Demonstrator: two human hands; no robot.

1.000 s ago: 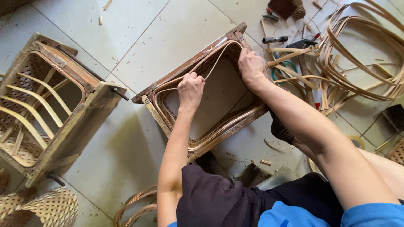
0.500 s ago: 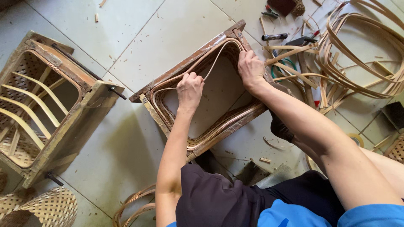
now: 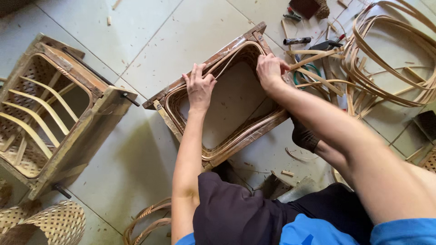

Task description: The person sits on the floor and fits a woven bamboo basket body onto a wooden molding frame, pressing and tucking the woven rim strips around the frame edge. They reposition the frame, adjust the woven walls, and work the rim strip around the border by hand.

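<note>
Two hands are working on a rectangular wooden frame (image 3: 213, 113) lying on the tiled floor (image 3: 150, 41), with bare tile opening up beyond its far edge. Left hand (image 3: 200, 86) is pressing flat, fingers spread, on the bamboo strips (image 3: 227, 61) lining the frame's inner rim. Right hand (image 3: 270, 70) is curling narrow over the far corner, pinching a strip. Another wooden mould (image 3: 59, 118) is sitting well apart, loose bamboo coils (image 3: 390, 59) crowding the right.
</note>
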